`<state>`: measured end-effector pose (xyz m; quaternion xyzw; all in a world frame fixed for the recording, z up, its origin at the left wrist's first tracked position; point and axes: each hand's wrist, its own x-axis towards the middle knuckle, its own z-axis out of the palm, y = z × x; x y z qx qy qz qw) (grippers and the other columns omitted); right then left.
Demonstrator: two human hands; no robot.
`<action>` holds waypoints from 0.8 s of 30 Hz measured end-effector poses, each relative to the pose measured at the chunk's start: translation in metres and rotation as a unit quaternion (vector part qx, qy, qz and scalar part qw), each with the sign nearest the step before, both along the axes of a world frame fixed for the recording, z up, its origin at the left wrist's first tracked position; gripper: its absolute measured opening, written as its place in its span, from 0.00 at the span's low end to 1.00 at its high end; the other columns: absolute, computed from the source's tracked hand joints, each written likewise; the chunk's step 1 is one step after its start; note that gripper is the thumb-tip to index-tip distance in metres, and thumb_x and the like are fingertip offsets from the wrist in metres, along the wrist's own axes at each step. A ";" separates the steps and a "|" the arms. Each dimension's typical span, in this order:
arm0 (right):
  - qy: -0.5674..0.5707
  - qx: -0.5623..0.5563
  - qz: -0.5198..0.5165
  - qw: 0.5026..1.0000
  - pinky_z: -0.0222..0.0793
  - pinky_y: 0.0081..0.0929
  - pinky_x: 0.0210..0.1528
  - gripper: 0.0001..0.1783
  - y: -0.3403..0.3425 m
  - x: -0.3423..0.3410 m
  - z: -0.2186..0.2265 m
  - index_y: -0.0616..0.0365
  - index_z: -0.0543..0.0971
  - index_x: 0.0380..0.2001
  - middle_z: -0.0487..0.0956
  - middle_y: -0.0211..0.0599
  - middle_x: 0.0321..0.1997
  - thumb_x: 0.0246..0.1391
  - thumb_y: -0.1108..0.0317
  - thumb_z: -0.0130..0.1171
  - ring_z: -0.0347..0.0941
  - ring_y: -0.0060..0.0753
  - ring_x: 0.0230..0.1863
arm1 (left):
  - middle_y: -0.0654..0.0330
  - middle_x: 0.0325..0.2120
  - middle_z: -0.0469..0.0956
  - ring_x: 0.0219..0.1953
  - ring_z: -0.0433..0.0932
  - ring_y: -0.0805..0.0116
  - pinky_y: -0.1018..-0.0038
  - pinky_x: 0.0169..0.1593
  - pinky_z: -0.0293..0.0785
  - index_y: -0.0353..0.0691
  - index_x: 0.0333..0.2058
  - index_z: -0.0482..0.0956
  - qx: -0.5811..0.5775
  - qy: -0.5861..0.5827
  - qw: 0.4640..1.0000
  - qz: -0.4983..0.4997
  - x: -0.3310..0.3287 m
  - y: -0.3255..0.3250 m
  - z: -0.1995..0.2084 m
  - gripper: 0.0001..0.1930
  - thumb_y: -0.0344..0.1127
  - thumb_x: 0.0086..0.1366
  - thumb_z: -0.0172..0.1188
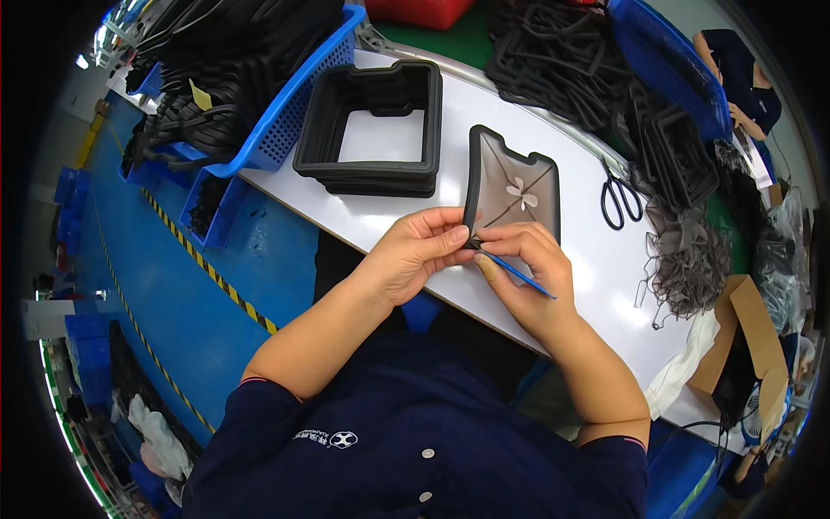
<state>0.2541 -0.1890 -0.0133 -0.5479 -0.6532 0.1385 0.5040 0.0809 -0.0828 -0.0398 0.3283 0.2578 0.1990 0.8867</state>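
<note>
A black-edged panel with grey see-through mesh (508, 173) leans up from the white table, a notch in its far edge and a pale three-lobed shape on the mesh. My left hand (419, 251) is closed, pinching the panel's near left corner between thumb and fingers. At that same corner my right hand (540, 272) is closed around a thin blue pen-like tool (526, 278); its tip is hidden by my fingers. Left of the panel stands a stack of black notched frames (372, 177). Black-handled scissors (616, 208) lie to the right.
A blue perforated basket (285, 108) heaped with black frames stands at the far left. More black frames (558, 65) pile up along the far side. Loose grey mesh (692, 264) and an opened cardboard box (750, 324) sit at the right. Another person (743, 82) is beyond.
</note>
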 end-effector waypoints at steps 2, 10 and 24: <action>-0.001 0.001 0.002 1.000 0.72 0.33 0.45 0.11 0.002 0.001 0.000 0.59 0.80 0.33 0.84 0.38 0.40 0.45 0.78 0.72 0.78 0.42 0.41 | 0.59 0.45 0.80 0.45 0.80 0.73 0.76 0.53 0.79 0.35 0.55 0.76 0.001 0.000 1.000 0.000 0.000 0.002 0.000 0.17 0.32 0.69 0.61; -0.068 0.030 0.008 0.997 0.72 0.34 0.44 0.12 0.006 0.001 0.008 0.60 0.80 0.35 0.83 0.40 0.41 0.45 0.78 0.71 0.78 0.43 0.41 | 0.59 0.45 0.81 0.45 0.80 0.73 0.76 0.52 0.78 0.36 0.54 0.76 0.031 0.003 0.999 0.006 0.002 0.006 0.002 0.16 0.32 0.69 0.61; -0.130 0.118 -0.403 0.898 0.74 0.27 0.42 0.04 -0.010 0.130 0.023 0.65 0.79 0.39 0.83 0.44 0.43 0.60 0.80 0.59 0.78 0.34 0.37 | 0.62 0.39 0.79 0.39 0.79 0.75 0.76 0.47 0.79 0.34 0.48 0.78 0.031 0.028 0.999 0.009 -0.015 -0.015 0.041 0.12 0.28 0.67 0.60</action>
